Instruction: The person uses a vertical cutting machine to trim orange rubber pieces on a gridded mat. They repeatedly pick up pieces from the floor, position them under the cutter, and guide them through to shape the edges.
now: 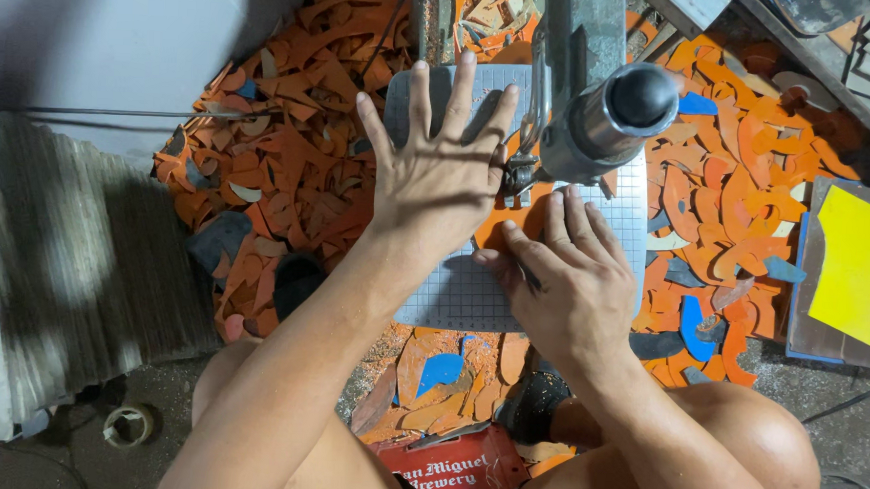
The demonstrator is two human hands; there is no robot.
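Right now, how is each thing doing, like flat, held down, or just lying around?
Left hand: fingers spread, pressing flat on the work.
Right hand: fingers pressing the orange sheet, a thin dark tool tucked under them.
Orange sheet: flat on the board, held down by both hands.
Grid board: lying flat, partly covered.
Machine head: over the sheet; running or not, cannot tell.
Orange scraps: piled loose on the floor.
Yellow sheet: lying flat, untouched.

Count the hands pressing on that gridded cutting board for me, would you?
2. The left hand lies spread flat on the gridded board, beside the machine head. The right hand presses the orange sheet nearer the person. No others show.
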